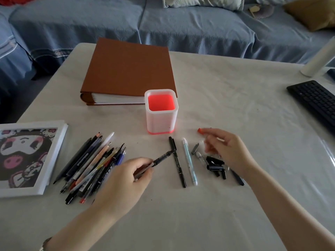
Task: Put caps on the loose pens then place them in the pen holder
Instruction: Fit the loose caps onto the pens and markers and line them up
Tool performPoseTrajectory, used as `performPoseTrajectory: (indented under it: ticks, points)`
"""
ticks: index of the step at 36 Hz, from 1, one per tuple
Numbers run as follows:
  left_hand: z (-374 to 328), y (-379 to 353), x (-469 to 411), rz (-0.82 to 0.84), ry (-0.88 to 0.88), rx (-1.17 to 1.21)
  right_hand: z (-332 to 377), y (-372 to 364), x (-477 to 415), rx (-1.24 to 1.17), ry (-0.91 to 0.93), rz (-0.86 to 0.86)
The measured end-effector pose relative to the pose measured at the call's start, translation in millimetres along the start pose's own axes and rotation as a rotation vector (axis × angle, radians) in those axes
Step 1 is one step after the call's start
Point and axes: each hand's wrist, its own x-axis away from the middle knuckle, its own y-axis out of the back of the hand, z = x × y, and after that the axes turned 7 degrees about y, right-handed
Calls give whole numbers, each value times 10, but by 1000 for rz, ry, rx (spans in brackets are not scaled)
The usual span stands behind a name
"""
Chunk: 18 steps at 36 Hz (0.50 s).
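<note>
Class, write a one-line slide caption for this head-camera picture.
Left hand grips a black pen while the right hand reaches over loose caps, in front of the pen holder.

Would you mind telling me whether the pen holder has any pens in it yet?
Empty. The pen holder stands upright, its red inside bare down to the bottom; the loose pens lie on the table.

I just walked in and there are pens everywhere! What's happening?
A person is capping loose pens. The left hand grips a black pen; the right hand hovers over loose caps, though whether it holds one is unclear. The pen holder has no pens in it yet, and a pile of pens waits.
</note>
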Motion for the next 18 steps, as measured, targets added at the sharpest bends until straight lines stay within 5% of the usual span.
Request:
performPoseTrajectory:
  ticks: [3, 18]
  points:
    - [-31, -4, -2, 22, -24, 17, 137, -72, 207, 51, 89, 130]
    - [-73, -26, 50, 62, -234, -153, 224, -148, 442, 236, 211, 194]
